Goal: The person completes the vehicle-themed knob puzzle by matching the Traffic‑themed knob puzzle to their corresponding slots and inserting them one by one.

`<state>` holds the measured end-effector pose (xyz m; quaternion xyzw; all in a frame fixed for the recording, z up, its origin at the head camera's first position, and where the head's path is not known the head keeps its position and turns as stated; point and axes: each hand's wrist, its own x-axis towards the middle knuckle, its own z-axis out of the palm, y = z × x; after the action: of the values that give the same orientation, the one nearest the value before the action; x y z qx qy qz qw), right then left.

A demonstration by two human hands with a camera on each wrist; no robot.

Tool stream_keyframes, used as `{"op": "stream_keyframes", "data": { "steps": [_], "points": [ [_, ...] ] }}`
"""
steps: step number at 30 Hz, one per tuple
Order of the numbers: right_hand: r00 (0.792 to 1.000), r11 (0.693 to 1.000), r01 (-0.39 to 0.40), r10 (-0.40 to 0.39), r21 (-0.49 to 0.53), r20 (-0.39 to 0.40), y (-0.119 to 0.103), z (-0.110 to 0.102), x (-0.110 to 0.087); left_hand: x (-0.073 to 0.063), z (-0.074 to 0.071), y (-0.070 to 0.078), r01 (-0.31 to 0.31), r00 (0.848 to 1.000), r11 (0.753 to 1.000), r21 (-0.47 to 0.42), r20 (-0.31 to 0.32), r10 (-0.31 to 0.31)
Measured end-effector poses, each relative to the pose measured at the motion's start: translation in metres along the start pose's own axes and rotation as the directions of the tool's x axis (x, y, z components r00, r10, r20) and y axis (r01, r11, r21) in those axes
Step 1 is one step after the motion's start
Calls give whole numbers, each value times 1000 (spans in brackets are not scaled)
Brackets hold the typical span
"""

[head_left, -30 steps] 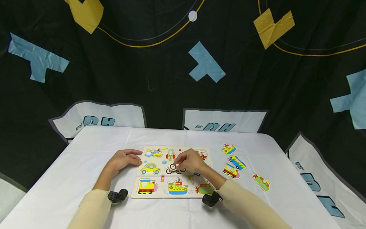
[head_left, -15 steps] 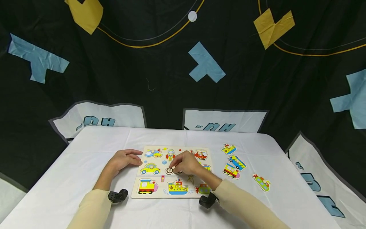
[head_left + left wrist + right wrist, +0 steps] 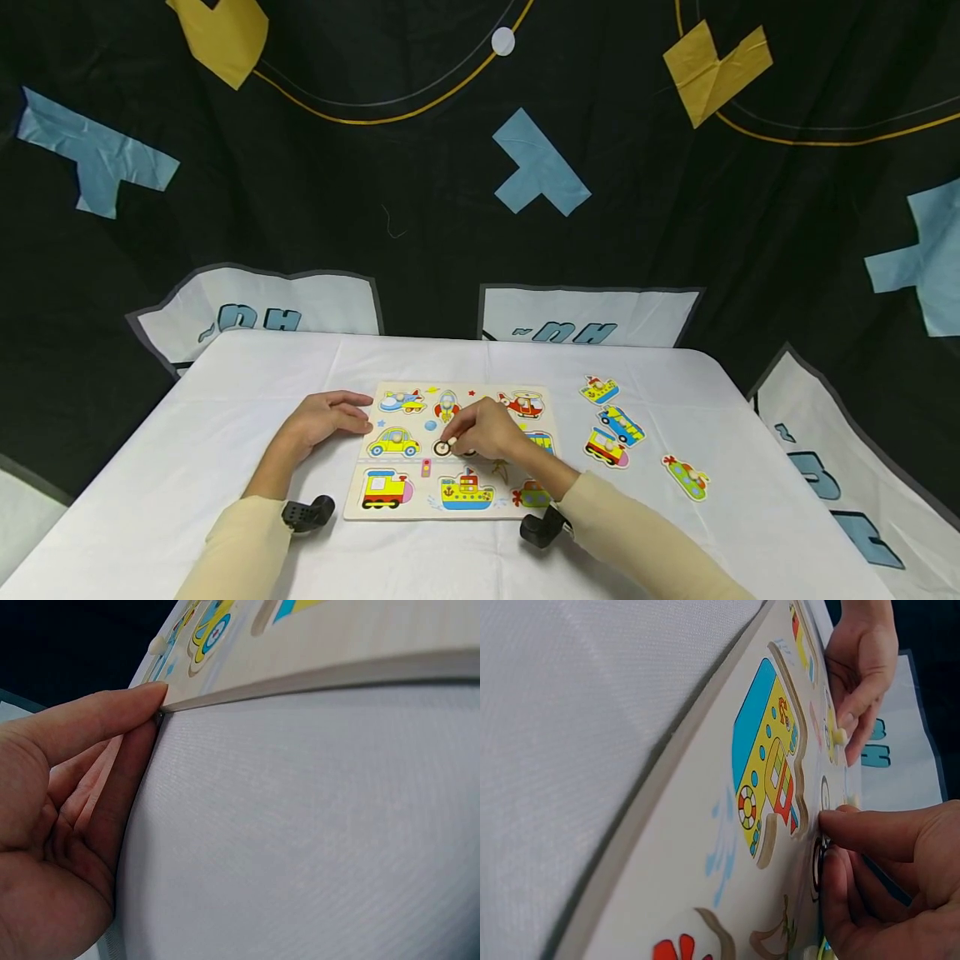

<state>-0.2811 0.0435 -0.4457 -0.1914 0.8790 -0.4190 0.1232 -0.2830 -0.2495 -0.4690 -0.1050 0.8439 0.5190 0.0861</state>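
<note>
My right hand (image 3: 483, 427) is over the middle of a wooden puzzle board (image 3: 423, 502). Its thumb and fingertips pinch the small knob of a bike puzzle piece (image 3: 442, 448), whose black-ringed wheels show beside the fingers. In the right wrist view the bike piece (image 3: 817, 866) lies close on the board, partly hidden behind the fingertips. At the board's left edge my left hand (image 3: 326, 415) rests with loosely bent fingers. The left wrist view shows a fingertip of that hand (image 3: 82, 735) touching the board's edge.
Right of the board lie loose knobbed pieces: a ship (image 3: 600, 390), a bus (image 3: 622, 426), a train (image 3: 607, 448) and a submarine (image 3: 686, 478). Plane (image 3: 402, 402), rocket (image 3: 447, 407), car (image 3: 394, 442) and helicopter (image 3: 522, 405) sit in the board. A white cloth (image 3: 300, 558) covers the table.
My right hand has moved slightly left and down with the bike piece, bringing it onto the bike picture, and uncovering the helicopter. The left hand has stayed at the board's edge.
</note>
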Motion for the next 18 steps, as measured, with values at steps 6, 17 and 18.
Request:
{"op": "stream_keyframes", "data": {
  "steps": [6, 17, 18],
  "points": [
    [1000, 1000, -16, 15, 17, 5, 1, 1, 0, 0, 0, 0, 10, 1000, 1000, -3, 4, -10],
    [1000, 998, -27, 26, 62, 8, 1, -14, -1, 2, -1, -1, 11, 1000, 1000, -9, 10, -11],
    [1000, 997, -28, 28, 67, 1, 1, -17, -1, 2, -1, -1, 13, 1000, 1000, -13, 7, -13]
  ]
}}
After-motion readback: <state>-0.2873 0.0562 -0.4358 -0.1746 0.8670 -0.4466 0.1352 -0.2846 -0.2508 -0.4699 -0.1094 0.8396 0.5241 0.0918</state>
